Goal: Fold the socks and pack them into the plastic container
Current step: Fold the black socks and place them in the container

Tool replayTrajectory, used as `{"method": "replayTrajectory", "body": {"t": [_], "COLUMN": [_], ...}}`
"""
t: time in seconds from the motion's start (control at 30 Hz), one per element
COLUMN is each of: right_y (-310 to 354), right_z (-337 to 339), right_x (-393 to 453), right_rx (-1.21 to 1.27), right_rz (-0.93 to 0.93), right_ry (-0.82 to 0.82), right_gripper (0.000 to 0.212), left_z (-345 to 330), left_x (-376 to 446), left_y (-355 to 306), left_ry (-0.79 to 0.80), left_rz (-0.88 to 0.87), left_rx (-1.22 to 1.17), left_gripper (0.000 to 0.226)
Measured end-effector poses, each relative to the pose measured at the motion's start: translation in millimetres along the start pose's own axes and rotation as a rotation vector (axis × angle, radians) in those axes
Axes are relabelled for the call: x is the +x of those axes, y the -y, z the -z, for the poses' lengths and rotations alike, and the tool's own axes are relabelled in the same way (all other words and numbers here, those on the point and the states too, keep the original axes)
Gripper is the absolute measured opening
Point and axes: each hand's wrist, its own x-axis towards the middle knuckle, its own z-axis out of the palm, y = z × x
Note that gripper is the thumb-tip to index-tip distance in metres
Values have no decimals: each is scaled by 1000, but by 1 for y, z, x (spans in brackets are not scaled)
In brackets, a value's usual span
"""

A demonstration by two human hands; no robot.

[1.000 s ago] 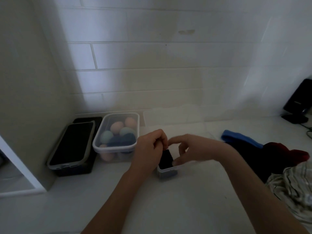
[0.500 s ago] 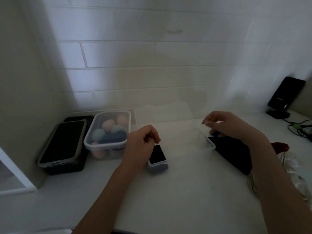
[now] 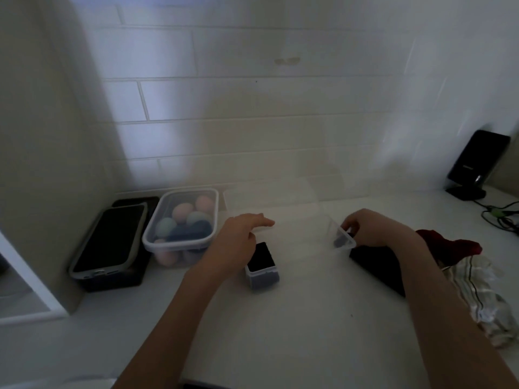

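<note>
A clear, nearly see-through plastic container [image 3: 344, 244] lies on the white counter by the wall, and it looks empty. My right hand [image 3: 373, 228] pinches its right front corner. My left hand [image 3: 238, 242] hovers at the container's left side with fingers stretched out, holding nothing. Directly to the right of the container lie the socks: a black sock [image 3: 376, 265] under my right wrist, a dark red sock [image 3: 452, 244] behind it, and a striped light cloth [image 3: 488, 293] further right.
A small grey box with a black top [image 3: 262, 266] stands just below my left hand. To the left, a lidded tub of pastel egg shapes [image 3: 182, 226] and a phone [image 3: 109, 241] on a black box. Black stand [image 3: 474, 164] and cables [image 3: 502, 217] sit far right.
My left hand has opened from a fist by the small grey box and reached toward the container. My right hand left the small box, moved right, and took the container's right corner.
</note>
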Motion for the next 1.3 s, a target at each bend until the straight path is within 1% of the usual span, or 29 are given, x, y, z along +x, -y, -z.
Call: {"method": "replayTrajectory", "body": {"t": [0.13, 0.23, 0.3, 0.37, 0.43, 0.5, 0.6, 0.7, 0.73, 0.8, 0.9, 0.93, 0.97, 1.03, 1.07, 1.1, 1.13, 1.17, 1.2, 1.23, 1.3], "right_y": [5, 5, 7, 10, 13, 19, 33, 47, 50, 57, 67, 69, 72, 76, 77, 79, 81, 83, 85, 87, 89], "right_z": [1, 9, 17, 26, 33, 40, 47, 51, 51, 48, 39, 35, 32, 27, 25, 23, 20, 18, 16, 15, 12], "right_x": [-1, -4, -8, -15, -21, -28, -38, -42, -42, -42, -39, -37, -35, -32, -31, -30, -29, -29, -29, -28, -26], "right_rx": [27, 85, 121, 145, 208, 319, 529, 639, 694, 806, 867, 881, 900, 946, 973, 997, 1010, 1011, 1005, 1002, 1018], "right_rz": [14, 76, 111, 133, 152, 195, 279, 355, 381, 409, 440, 443, 441, 428, 422, 420, 423, 425, 429, 435, 440], "right_ry": [7, -79, -147, -226, -317, -367, -391, -498, -522, -533, -535, -531, -524, -520, -516, -510, -510, -517, -527, -535, -537], "right_gripper": [17, 12, 4, 10, 10, 13, 14, 14, 14, 13, 14, 15, 16, 18, 19, 19, 19, 20, 21, 23, 25], "left_z": [8, 11, 10, 9, 6, 3, -1, -2, -4, -5, -1, -2, -8, -8, -9, -10, -2, -1, -2, -4, -4], "left_x": [7, 9, 10, 12, 16, 21, 27, 26, 27, 26, 20, 22, 28, 35, 41, 42, 32, 29, 30, 25, 22], "left_y": [-1, -3, -7, -11, -12, -13, -16, -21, -22, -25, -37, -39, -33, -16, -5, -2, -9, -21, -29, -27, -24], "left_ry": [71, 94, 84, 85, 88, 81, 51, 26, 21, 42, 93, 139, 181, 366, 422, 399, 358, 325, 263, 214, 145], "left_rz": [-8, -1, -26, -37, -40, -54, -87, -156, -164, -147, -146, -109, -100, 22, 61, 98, 94, 116, 140, 72, 13], "left_rx": [20, 37, 52, 68, 87, 119, 192, 212, 174, -2, -266, -333, -406, -607, -700, -745, -761, -825, -835, -816, -858], "left_gripper": [59, 56, 51, 46, 44, 44, 41, 36, 37, 43, 56, 56, 51, 37, 37, 37, 33, 26, 23, 24, 25]}}
